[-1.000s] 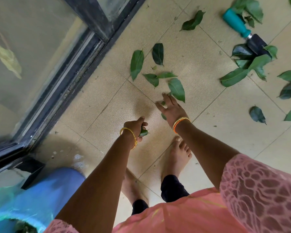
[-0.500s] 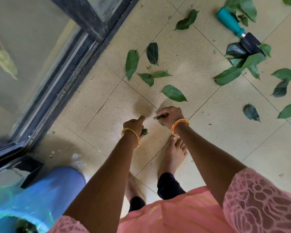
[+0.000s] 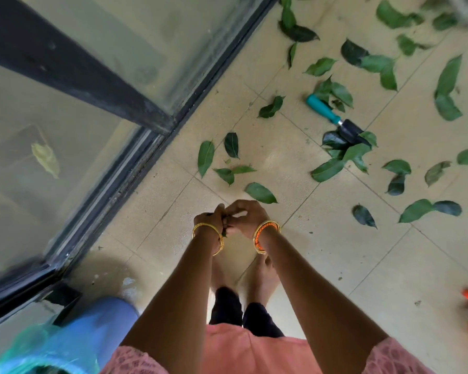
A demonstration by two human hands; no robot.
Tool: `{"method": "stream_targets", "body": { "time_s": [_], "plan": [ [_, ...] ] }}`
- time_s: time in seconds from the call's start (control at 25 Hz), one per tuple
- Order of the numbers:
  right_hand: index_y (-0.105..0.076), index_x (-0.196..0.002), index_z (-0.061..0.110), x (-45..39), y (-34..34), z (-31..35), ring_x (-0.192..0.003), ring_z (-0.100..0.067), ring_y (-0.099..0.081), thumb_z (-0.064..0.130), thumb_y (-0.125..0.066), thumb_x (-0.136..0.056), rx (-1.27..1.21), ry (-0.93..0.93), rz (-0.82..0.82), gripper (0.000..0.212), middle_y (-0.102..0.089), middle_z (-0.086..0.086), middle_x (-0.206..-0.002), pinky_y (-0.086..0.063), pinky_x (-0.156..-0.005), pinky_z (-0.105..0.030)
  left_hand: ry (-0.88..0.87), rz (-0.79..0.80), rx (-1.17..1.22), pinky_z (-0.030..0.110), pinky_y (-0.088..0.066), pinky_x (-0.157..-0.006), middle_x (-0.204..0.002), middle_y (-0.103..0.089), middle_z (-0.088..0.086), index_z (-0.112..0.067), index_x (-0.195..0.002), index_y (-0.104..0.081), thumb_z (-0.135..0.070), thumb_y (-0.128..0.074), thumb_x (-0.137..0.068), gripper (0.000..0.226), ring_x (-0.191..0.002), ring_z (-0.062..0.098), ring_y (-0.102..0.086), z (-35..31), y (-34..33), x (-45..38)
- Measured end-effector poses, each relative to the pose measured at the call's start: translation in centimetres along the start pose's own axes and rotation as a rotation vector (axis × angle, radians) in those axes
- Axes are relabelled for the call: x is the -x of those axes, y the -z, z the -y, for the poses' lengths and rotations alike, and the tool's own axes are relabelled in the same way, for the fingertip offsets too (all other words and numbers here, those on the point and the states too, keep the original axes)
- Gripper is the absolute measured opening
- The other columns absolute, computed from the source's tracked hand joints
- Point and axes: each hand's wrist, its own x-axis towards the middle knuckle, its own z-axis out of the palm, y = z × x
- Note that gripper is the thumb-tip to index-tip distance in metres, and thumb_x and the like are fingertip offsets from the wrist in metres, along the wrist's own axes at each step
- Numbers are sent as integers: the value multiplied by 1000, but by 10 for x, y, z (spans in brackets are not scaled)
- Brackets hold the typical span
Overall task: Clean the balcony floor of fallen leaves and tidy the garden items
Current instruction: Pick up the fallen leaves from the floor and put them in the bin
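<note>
The left hand [image 3: 210, 220] and right hand [image 3: 245, 217] meet low over the floor [image 3: 335, 265], knuckles touching, fingers of both curled around a small bunch of leaves [image 3: 224, 232] whose dark tips poke out below and between them. The nearest loose leaf [image 3: 260, 193] lies on the tiles just beyond the hands. More leaves are scattered toward the far right of the floor, several piled around a trowel [image 3: 335, 120] with a teal handle, its dark blade partly covered by them. A few leaves lie near the door track [image 3: 125, 184] along the floor's left edge. A blue bin [image 3: 97, 325] with a green liner stands in the near left corner
</note>
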Motion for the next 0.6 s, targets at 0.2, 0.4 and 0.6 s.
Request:
{"method": "stream_targets", "body": {
  "time_s": [0.2,0.4,0.6],
  "plan": [
    [-65,-105,19,-44,40,-2,-104,-18,-54,27,-76,-75,157,-53,-144,34,-56,-5,-121,-49,-90,-33,-56,71,-7,14,-32,-31,-43,-51,3,-6,-64,-50,-33,-57,-94,42,-27,9,-42,-34,-7,-15],
    [-37,-137,18,-96,53,-49,-119,-33,-38,31,-77,-74,720,-101,-355,76,-32,-13,-132,-47,-96,-46,-151,-38,-147,40,-51,-76,-80,-65,19,-6,-78,-61,-62,-53,-85,57,-95,38,-64,-47,-9,-66],
    [-40,-132,15,-113,27,-73,-110,-32,-45,14,-60,-88,773,15,-467,48,-41,-17,-124,-50,-86,-41,-132,39,-234,35,-42,-67,-60,-53,8,-14,-57,-49,-50,-68,-72,44,-65,25,-51,-45,-2,-93]
  ]
}}
